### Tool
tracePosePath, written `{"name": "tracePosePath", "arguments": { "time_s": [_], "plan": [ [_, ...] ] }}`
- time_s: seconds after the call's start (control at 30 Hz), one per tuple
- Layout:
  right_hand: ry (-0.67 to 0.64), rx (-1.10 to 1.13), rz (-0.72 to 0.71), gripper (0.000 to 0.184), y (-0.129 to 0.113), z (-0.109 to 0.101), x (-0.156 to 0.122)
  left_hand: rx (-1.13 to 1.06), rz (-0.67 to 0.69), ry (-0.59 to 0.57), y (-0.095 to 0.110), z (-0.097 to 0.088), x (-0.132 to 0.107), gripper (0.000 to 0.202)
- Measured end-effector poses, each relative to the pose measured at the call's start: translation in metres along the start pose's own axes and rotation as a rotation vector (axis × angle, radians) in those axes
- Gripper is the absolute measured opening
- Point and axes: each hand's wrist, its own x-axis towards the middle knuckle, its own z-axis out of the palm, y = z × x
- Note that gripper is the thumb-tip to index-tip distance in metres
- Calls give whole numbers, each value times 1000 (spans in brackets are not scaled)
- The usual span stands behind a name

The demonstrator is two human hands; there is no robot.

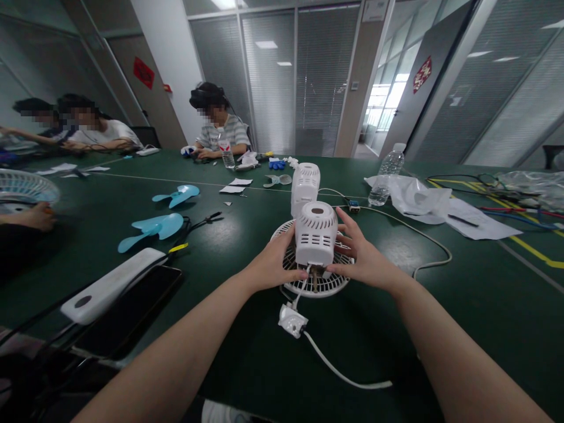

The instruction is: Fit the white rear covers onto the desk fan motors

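Note:
A white slotted fan motor housing (pixel 315 235) stands between my two hands, above a round white fan grille (pixel 324 289) lying on the green table. My left hand (pixel 269 262) grips the housing from the left, its thumb at the lower front edge. From the other side my right hand (pixel 368 258) holds it, thumb low and fingers spread along the side. Inside the housing's lower opening, metal parts show dimly. A thin white wire runs down from there to a small white plastic part (pixel 292 321), with a white cable (pixel 339 367) trailing right. Just behind stands a second white housing (pixel 305 183).
Blue fan blades (pixel 158 228), a white power bank-like case (pixel 112 285) and a black phone (pixel 132 311) lie left. Bottles (pixel 388 176), crumpled white plastic (pixel 418 200) and paper with a pen (pixel 478 226) are right. Several people sit across and left, one (pixel 224 132) wearing a headset.

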Motion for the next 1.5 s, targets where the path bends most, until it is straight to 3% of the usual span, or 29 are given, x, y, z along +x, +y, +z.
{"name": "tracePosePath", "arguments": {
  "time_s": [0.47,0.7,0.97,1.27,1.5],
  "plan": [
    [15,25,-11,114,1,0,0,42,37,48,-3,6,0,103],
    [0,-25,-34,111,-1,2,0,114,-22,-10,-1,5,2,111],
    [73,-78,-35,107,-5,10,3,104,-9,30,-2,8,1,120],
    [85,61,-46,95,-5,8,2,122,48,60,-5,8,0,120],
    [57,65,-68,92,1,3,1,63,-8,32,-6,6,-1,125]
  ]
}}
